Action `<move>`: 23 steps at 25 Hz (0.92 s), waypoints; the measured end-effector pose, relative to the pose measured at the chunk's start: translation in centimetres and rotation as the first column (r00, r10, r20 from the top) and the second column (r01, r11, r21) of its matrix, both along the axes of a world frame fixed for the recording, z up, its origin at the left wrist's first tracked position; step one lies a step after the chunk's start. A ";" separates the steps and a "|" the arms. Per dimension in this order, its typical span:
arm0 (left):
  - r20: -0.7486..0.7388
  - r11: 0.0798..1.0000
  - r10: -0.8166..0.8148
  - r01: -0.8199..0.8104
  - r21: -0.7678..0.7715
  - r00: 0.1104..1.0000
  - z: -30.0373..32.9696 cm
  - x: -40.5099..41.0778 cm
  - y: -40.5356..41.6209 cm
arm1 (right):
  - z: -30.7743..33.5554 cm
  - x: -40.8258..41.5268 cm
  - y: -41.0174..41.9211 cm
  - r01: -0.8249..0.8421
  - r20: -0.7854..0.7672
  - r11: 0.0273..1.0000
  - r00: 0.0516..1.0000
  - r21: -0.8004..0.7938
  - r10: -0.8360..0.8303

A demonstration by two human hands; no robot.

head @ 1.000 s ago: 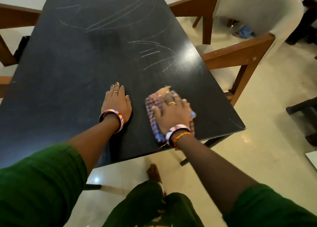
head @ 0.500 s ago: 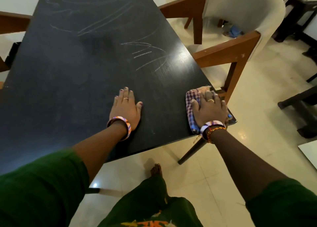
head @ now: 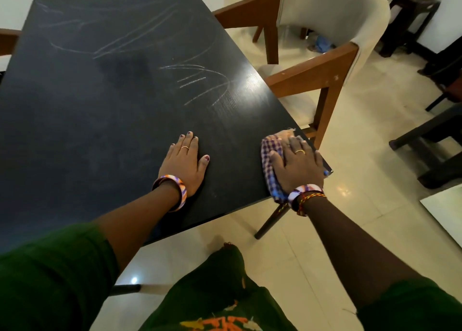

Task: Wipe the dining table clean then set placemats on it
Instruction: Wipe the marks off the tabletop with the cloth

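**Wiping at the near right corner, chalk marks waiting farther up the table**

Nearest the person, the left hand lies flat on the dark table, a little in from the near edge and about midway along it, fingers straight and spread, holding nothing; it looks to be bracing the body. At the near right corner the right hand presses down on a checked cloth, fingers laid flat over it rather than curled round it. The cloth is bunched under the palm, with part of it showing on the left of the hand and a bit hanging off the near edge by the wrist. The hand sits right at the corner, fingertips close to the right edge.

Farther in, towards the right edge, a cluster of pale chalk-like streaks crosses the surface, and longer faint lines run across the far half. A darker patch lies between the two sets. These marks suggest the wiping is well short of done, and no placemats are in view.

To do this step well, the cloth probably wants spreading flatter so more of it meets the surface, then working away from the corner in overlapping passes up to the streaks, with firm even pressure. Pushing dust off the right edge rather than back across wiped wood should save repeat passes. The braced left hand will need to shift as the reach lengthens.

Beyond the right edge stands a wooden chair with a pale padded back, close to the table.
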State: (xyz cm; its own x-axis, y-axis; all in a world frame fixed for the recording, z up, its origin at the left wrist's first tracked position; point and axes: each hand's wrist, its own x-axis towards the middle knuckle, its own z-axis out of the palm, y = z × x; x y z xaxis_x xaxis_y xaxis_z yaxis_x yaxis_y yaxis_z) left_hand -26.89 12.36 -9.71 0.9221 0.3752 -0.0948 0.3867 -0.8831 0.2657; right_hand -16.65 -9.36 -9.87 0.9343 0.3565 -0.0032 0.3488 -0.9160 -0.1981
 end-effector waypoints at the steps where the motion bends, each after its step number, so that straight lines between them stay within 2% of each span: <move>1: 0.012 1.000 0.014 -0.014 0.015 1.000 0.2 0.1 -0.1 | 0.0 0.4 -0.9 0.048 0.001 0.999 0.999 -0.009 -0.048; 6: 0.063 0.978 0.058 -0.070 0.198 0.996 1.4 1.8 -0.8 | 0.1 1.2 -1.0 0.094 0.017 0.994 0.995 -0.047 -0.093; 11: 0.134 0.974 0.083 -0.109 0.199 0.988 1.3 3.3 0.0 | 0.3 2.6 -0.2 0.087 0.017 0.994 0.996 -0.068 -0.086; 16: 0.199 0.990 0.038 -0.064 0.125 0.979 1.2 5.2 2.8 | 0.4 5.8 1.9 -0.062 -0.032 0.994 0.998 -0.091 0.059; 18: 0.226 0.986 0.106 -0.131 0.100 0.968 0.9 6.6 4.4 | 0.4 7.9 3.5 -0.112 -0.035 0.989 0.993 -0.093 0.110; 20: 0.265 0.962 0.237 -0.264 0.071 0.935 0.5 8.1 6.0 | 0.3 10.4 5.6 -0.163 -0.031 0.982 0.987 -0.091 0.161; 23: 0.213 0.897 0.428 -0.442 0.022 0.878 0.0 10.3 8.1 | 0.5 14.4 8.7 -0.250 -0.039 0.965 0.968 -0.079 0.248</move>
State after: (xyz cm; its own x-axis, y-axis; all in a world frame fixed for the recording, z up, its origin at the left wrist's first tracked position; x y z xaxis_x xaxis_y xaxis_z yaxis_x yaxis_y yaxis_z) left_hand -16.60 20.48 -9.75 0.6613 0.7416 0.1125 0.6817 -0.6568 0.3223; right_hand -2.30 -0.63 -9.37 0.8151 0.5753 -0.0680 0.5633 -0.8145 -0.1388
